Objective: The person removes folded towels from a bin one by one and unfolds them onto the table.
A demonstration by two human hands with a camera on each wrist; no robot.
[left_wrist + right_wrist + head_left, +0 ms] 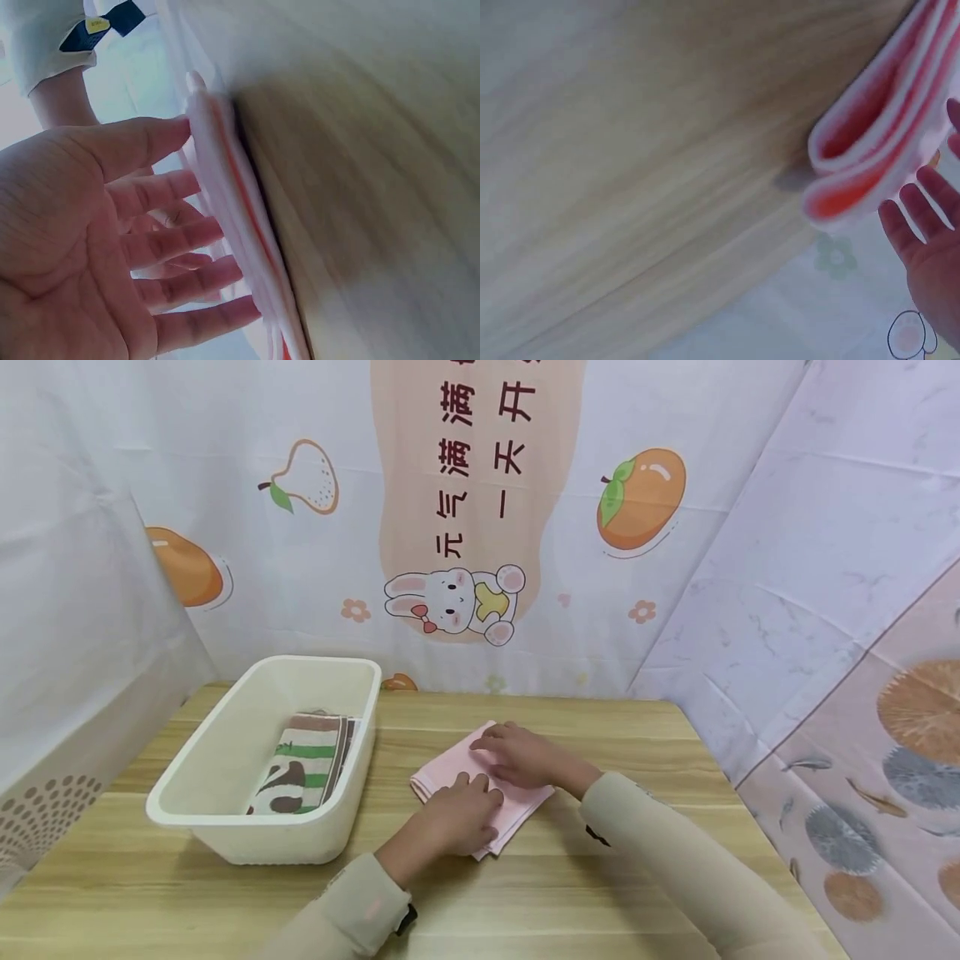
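- Left hand (467,814): reaches in from the near side, palm down, its fingertips against the pink cloth (448,767); fingers and thumb spread, the grip wide.
- Right hand (525,756): reaches in from the right over the far part of the same cloth; fingers extended and slightly bent, the grip loose and wide.
- Pink cloth: folded, lying flat on the wooden table (600,893), to the right of the white basin (255,839), which contains a striped cloth (303,760).
- Left wrist view: the palm and the stacked cloth layers along one edge, both concealed in the head view.
- Right wrist view: rounded folds with narrow gaps and a coral-red interior, visible less clearly elsewhere.
- Head view alone: the basin and its contents.
- Writing: sideways on the patterned sheet (337,402), "元气满满" and "一天开", both lines cut off by the upper border.
- Yellow label (96,24): on the dark strap (79,37) at the right sleeve; its lettering is too small to read.
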